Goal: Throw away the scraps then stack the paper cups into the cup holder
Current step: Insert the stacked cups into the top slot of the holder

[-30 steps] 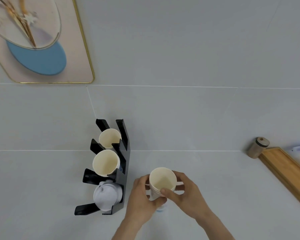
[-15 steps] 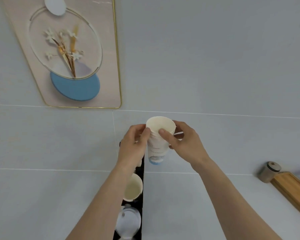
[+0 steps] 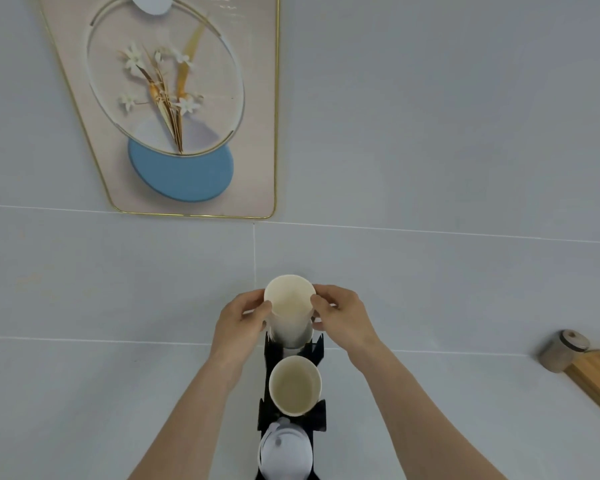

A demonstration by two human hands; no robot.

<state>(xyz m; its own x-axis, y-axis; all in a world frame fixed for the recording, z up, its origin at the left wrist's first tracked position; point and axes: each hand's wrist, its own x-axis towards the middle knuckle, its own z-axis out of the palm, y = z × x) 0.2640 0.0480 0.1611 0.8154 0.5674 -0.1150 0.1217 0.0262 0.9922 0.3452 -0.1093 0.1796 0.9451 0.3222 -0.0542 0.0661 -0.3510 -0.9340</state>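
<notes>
1. Artwork (image 3: 184, 109) up on the far left: a gold-edged pink panel with pale flowers inside a ring and a blue disc beneath, fixed to the grey tiled wall (image 3: 430, 133).
2. Left hand (image 3: 238, 322) comes up next, forearm reaching in from the bottom edge, thumb and fingers pinching the left side of the paper cup (image 3: 290, 311) just under its rim.
3. That cup sits dead centre, mouth open toward the camera, its base right at the top slot of the black cup holder (image 3: 293, 386); whether it is fully seated there, I cannot tell.
4. Below it, a second paper cup (image 3: 295, 384) is lodged in the middle slot, mouth up and empty inside.
5. Lower again, at the bottom edge, a white lidded cup (image 3: 284, 455) fills the lowest slot.
6. Right hand (image 3: 343, 318) mirrors the left, thumb and fingertips pressed against the right side of the top cup, so both hands grip it together.
7. Far right, well apart from the holder: a small round wooden piece (image 3: 563, 349) touching the end of a wooden tray (image 3: 596, 379), which runs off the frame.
</notes>
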